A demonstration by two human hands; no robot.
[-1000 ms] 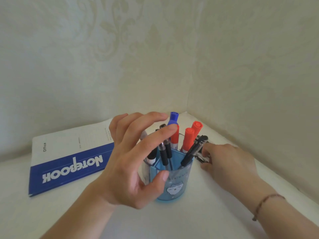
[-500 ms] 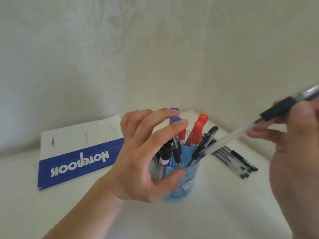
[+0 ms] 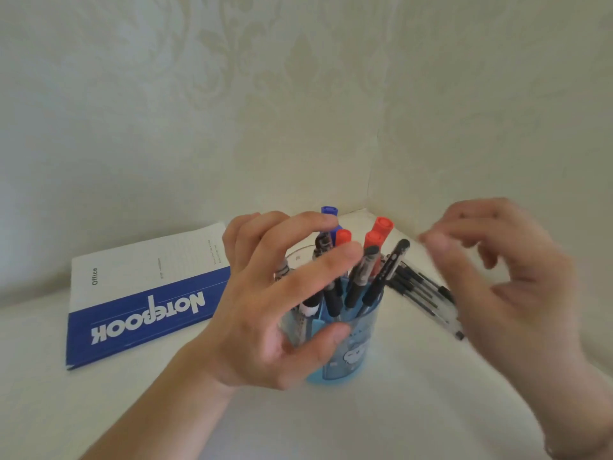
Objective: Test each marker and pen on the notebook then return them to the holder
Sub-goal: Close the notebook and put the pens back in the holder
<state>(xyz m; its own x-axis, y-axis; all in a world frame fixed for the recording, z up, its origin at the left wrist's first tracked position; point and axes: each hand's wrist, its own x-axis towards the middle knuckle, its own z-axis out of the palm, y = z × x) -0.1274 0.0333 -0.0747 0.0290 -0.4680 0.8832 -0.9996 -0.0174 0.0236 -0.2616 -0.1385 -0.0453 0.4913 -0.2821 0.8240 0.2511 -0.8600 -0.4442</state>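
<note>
Blue holder [image 3: 345, 346] as the reference point for everything here. Left hand [image 3: 265, 310] wrapped loosely around its near-left side, thumb against the front wall, fingers arched over the rim and brushing the tops of the pens inside. Steadying, not really picking anything.

Big change from half a second back: right hand [image 3: 510, 277], just right of the holder, was carrying a clear pen with a black grip, tip aimed at the rim. Now nothing in it. Fingers loosely curled, blurred from motion, but no pen visible between them. An extra black-capped pen [image 3: 386, 277] leaning out of the holder's right side, so probably just dropped in.

Meaning for the task: one more pen returned. Not done though, judging by the pile of loose pens [image 3: 428, 297] lying on the table just behind and right of the holder, partly hidden by the right hand.

Red markers [image 3: 376, 235] and a blue marker [image 3: 329, 212] standing at the holder's far side. Notebook [image 3: 142, 293] lying closed, well left of the holder, cover up.
</note>
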